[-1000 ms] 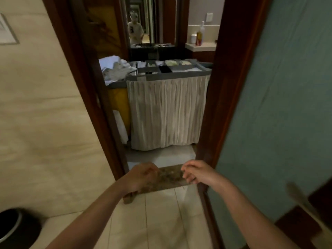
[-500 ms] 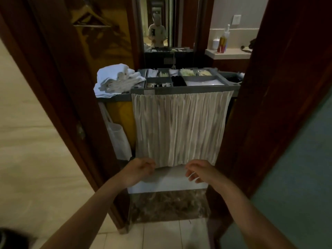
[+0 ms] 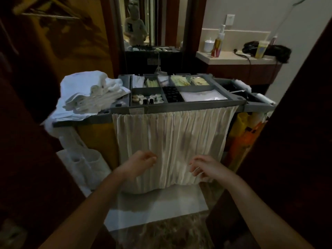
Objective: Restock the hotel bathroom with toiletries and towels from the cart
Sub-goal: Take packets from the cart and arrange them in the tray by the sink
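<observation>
cart nearer | left hand, right hand now before curtain

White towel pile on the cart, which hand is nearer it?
Left. The left hand is below and right of the towel pile; the right hand is farther off to the right.

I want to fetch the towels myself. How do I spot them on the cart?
Find the grey plastic cart with the pleated cream curtain down its front. The crumpled white towels lie heaped on its left end, the only soft pile beside compartments of small toiletries.
</observation>
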A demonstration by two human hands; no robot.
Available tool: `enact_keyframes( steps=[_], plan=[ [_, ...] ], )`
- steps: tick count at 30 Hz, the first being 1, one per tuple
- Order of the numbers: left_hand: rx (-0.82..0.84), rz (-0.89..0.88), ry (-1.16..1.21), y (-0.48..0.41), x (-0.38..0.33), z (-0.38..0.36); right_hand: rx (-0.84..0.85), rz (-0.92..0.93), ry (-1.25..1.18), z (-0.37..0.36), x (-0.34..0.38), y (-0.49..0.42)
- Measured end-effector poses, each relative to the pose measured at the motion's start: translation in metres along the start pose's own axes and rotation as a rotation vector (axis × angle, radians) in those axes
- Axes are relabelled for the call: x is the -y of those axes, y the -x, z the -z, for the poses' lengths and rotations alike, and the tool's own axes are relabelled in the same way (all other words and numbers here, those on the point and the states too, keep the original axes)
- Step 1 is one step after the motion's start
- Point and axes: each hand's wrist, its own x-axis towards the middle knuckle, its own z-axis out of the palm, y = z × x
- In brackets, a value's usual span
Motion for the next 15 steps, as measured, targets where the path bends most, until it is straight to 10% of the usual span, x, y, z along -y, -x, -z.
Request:
enact_keyframes(
  steps=[15],
  plan=[
    [0.036,-0.079,-0.167,-0.25,-0.013,0.053,-0.021,0.024,-0.019,0.09,0.051,-0.231]
  ],
)
